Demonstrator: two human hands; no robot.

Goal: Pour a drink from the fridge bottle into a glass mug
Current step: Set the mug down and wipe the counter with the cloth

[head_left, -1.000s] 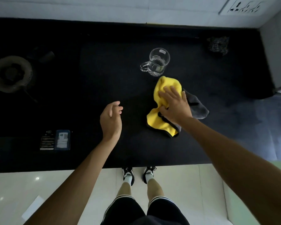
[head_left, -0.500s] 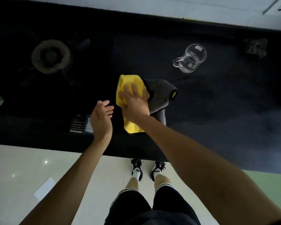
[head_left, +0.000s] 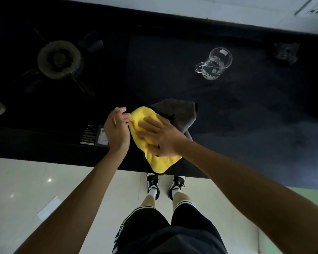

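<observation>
A clear glass mug [head_left: 214, 63] with liquid in its bottom stands upright on the black counter [head_left: 246, 116] at the upper right, handle to the left. My right hand [head_left: 160, 137] lies flat with spread fingers on a yellow and grey cloth [head_left: 151, 143] near the counter's front edge. The cloth's lower corner hangs over that edge. My left hand [head_left: 117, 131] is beside the cloth's left side, fingers curled, touching or nearly touching it. No bottle is in view.
A gas burner [head_left: 60, 59] sits in the counter at the upper left. A label sticker [head_left: 94, 135] is on the counter by my left hand. A dark crumpled object [head_left: 285, 51] lies at the far right. My feet stand on the pale floor [head_left: 35, 189] below.
My right hand has slid the cloth leftward across the counter and then toward the front edge. My left hand has closed in on the cloth's left side.
</observation>
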